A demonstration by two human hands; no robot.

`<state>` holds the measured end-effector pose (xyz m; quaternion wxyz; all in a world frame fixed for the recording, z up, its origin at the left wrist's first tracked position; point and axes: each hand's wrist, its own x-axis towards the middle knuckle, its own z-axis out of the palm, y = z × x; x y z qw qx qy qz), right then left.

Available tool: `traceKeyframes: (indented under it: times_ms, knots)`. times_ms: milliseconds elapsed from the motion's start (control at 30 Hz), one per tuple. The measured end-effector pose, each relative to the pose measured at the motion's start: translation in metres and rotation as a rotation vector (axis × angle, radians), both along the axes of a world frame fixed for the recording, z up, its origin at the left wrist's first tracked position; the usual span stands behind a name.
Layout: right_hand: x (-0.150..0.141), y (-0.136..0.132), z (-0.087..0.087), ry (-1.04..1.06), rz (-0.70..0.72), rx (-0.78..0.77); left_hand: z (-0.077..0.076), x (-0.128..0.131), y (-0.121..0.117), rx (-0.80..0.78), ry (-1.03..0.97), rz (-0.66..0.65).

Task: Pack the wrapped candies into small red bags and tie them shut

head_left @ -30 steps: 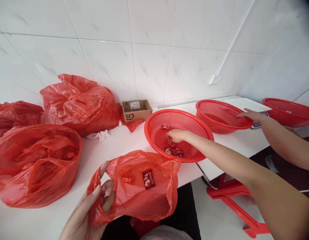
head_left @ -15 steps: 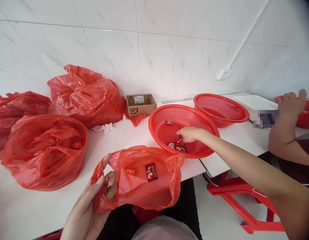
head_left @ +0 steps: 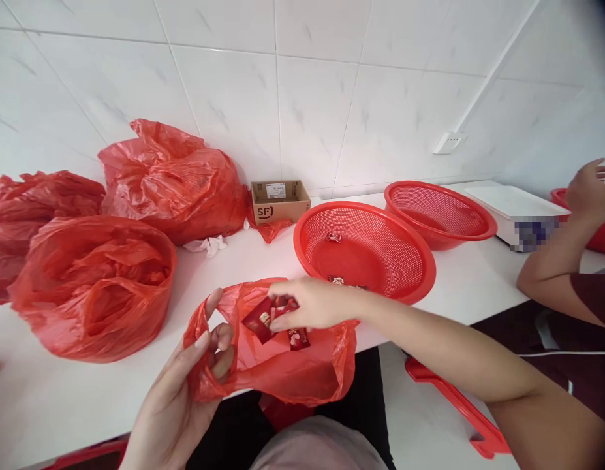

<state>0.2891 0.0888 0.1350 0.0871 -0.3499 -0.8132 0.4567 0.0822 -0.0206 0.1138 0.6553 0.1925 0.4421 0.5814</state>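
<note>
My left hand (head_left: 187, 365) is closed on the rim of a red plastic bag (head_left: 322, 372), its mouth held open above my lap. Over that opening, my right hand (head_left: 319, 303) grips dark red wrapped candies (head_left: 259, 320), partly covered by the fingers. Another wrapped candy (head_left: 298, 339) shows inside the bag just below the fingertips. Behind the bag stands a red perforated basket (head_left: 368, 254). One small wrapped candy (head_left: 333, 237) lies at its far left, and more wrappers (head_left: 337, 281) show near its front, partly hidden by my right wrist.
A second red basket (head_left: 442, 215) and a white scale-like device (head_left: 515, 196) stand to the right, near a co-worker's arm (head_left: 551, 235). Large red bags (head_left: 170, 183) and a cardboard box (head_left: 281, 210) line the wall. A red stool (head_left: 453, 398) is below the table (head_left: 204, 264).
My right hand has moved left from the basket to over the bag, carrying candies. The left hand keeps its hold on the bag. The co-worker's hand has risen slightly.
</note>
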Motion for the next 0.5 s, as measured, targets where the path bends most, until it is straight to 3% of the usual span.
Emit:
traceKeyframes:
  times_ms: [67,133,267,367,433,500]
  knots:
    - [-0.018,-0.004,-0.017,-0.161,-0.061,0.049,0.002,-0.001,-0.002,-0.007,-0.001,0.011]
    - [-0.023,-0.003,-0.023,-0.228,-0.101,0.087,0.002,-0.003,-0.004,-0.017,0.004,0.032]
    - [0.002,0.01,0.001,0.038,0.012,-0.032,0.001,-0.008,-0.007,-0.028,0.026,0.073]
    - [0.036,0.029,0.016,0.115,-0.109,-0.005,-0.001,-0.01,-0.006,-0.038,0.037,0.079]
    - [0.06,0.043,0.011,-0.129,-0.264,0.176,-0.002,-0.01,-0.006,-0.052,0.031,0.077]
    - [0.08,0.054,-0.005,-0.491,-0.293,0.256,-0.005,-0.011,-0.006,-0.067,0.021,0.081]
